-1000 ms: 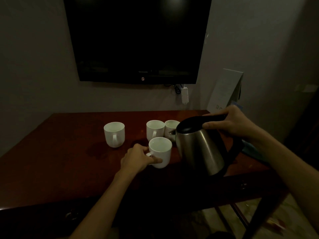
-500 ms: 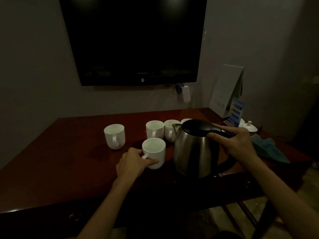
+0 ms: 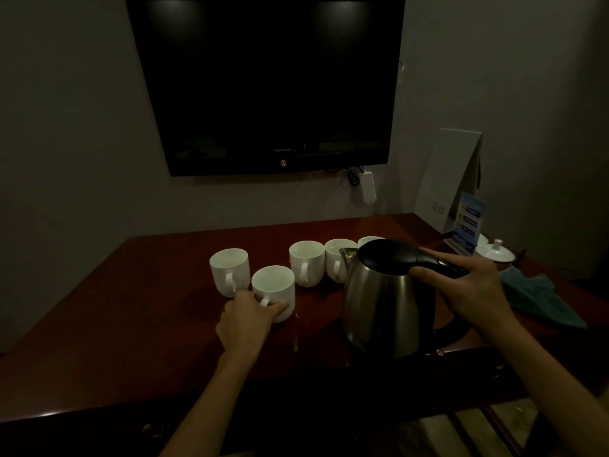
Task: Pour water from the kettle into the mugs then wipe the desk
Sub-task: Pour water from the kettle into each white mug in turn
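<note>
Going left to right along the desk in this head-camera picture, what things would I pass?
Lone white mug → mug held by the left hand → two mugs side by side → steel kettle gripped by the right hand → white lidded cup → teal cloth.

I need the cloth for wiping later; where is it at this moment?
In the head view, the teal cloth lies on the desk at the far right, beyond the right hand and near the white lidded pot.

Plain white mugs (image 3: 275,290) on a glossy red-brown desk (image 3: 131,318); at 3 o'clock of them a brushed silver kettle (image 3: 385,308) with black lid and handle, farther toward 3 o'clock a teal cloth (image 3: 540,298); at 12 o'clock a black television (image 3: 267,80)
</note>
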The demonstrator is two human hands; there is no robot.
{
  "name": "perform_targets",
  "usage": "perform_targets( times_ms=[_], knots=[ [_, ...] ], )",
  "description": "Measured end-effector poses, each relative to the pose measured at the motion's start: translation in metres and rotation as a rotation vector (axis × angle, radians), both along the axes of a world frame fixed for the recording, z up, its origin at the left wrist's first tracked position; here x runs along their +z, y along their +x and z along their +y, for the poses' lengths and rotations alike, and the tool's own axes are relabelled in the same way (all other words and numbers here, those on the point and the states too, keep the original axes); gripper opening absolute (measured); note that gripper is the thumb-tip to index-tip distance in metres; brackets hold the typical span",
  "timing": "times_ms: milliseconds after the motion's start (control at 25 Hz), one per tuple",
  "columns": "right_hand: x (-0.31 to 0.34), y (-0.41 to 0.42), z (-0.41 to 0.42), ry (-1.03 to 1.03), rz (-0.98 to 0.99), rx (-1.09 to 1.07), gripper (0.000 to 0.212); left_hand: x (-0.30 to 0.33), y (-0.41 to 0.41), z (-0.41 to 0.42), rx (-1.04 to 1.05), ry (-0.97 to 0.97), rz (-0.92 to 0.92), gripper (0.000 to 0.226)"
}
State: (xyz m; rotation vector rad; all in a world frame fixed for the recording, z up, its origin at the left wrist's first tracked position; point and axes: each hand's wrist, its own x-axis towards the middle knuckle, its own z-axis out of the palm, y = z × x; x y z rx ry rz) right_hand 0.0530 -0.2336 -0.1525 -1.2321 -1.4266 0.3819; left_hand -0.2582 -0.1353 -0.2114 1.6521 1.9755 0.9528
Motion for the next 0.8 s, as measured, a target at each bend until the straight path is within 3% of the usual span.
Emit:
perform_targets(
  times_ms=[280, 800],
  knots=[
    [0.002, -0.005, -0.001, 0.044, 0.022, 0.011, 0.042, 0.007, 0.017, 0.020, 0.116, 0.032, 0.009, 0.042],
    [0.000, -0.004, 0.001, 0.039, 0.032, -0.012, 0.039, 0.004, 0.031, 0.045, 0.147, 0.100, -0.060, 0.049]
  ],
)
